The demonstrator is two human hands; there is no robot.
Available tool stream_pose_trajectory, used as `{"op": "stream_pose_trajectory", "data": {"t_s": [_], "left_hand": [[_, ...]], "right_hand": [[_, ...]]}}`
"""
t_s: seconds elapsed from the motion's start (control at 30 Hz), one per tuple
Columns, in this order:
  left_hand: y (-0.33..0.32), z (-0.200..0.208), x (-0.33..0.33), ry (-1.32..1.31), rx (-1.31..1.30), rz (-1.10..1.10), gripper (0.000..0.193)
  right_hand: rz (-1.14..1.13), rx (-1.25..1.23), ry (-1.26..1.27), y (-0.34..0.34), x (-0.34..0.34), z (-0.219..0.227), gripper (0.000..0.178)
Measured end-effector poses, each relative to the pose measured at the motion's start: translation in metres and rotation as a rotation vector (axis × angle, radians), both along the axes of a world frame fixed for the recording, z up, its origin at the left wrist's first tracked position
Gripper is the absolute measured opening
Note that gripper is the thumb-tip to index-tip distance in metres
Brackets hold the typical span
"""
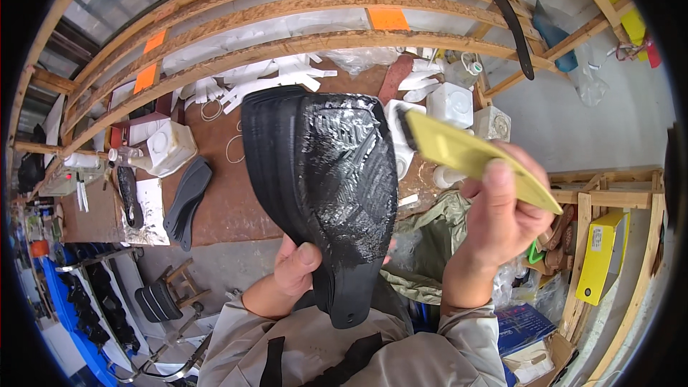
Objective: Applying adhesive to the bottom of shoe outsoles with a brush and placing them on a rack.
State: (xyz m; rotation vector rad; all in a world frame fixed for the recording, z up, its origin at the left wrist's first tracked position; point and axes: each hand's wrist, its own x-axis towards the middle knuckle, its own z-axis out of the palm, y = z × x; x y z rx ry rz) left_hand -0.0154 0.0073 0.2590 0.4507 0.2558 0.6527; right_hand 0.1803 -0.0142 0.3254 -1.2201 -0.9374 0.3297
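Note:
My left hand [297, 266] is wrapped round the narrow part of a stack of black shoe soles [344, 165], thumb on its left side, other fingers mostly hidden beneath. The soles are fanned out to the left at the wide end. A wet, shiny, streaky coating covers much of the top one; its narrow end looks matt. To the right of the stack, my right hand [505, 204] grips a flat yellow brush [459, 147], thumb on top. Its short dark bristles point up and left, and appear just apart from the stack's right edge.
Beyond the stack is a brown worktable [222, 201] with white strips [279, 72], white plastic containers [172, 149] and more black soles [188, 204]. A wooden slatted rack [287, 11] spans the far side. At right, a yellow box [600, 258] sits by a wooden frame.

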Motion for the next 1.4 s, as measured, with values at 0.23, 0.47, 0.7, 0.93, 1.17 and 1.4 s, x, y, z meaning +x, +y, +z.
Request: {"op": "stream_pose_trajectory", "data": {"t_s": [0.23, 0.47, 0.7, 0.93, 1.17, 1.4], "left_hand": [[-0.008, -0.041, -0.014, -0.087, 0.121, 0.116, 0.108], [0.005, -0.017, 0.006, -0.176, 0.137, 0.213, 0.109], [0.023, -0.014, 0.019, 0.072, 0.04, 0.231, 0.092], [0.037, -0.048, 0.026, -0.089, -0.226, 0.169, 0.077], [0.038, -0.099, 0.025, 0.126, -0.249, 0.291, 0.07], [0.044, -0.13, 0.014, 0.174, -0.273, 0.256, 0.07]], "right_hand": [[0.572, 0.28, -0.797, -0.026, -0.025, -0.027, 0.025], [0.542, 0.287, -0.742, -0.054, -0.027, -0.033, 0.016], [0.197, 0.215, 0.031, -0.069, -0.006, -0.07, 0.014], [-0.151, -0.471, 0.192, -0.065, 0.078, -0.284, 0.019], [-0.123, -0.51, -0.116, -0.042, 0.067, -0.337, 0.014], [-0.071, -0.556, -0.136, -0.037, 0.062, -0.347, 0.015]]}}
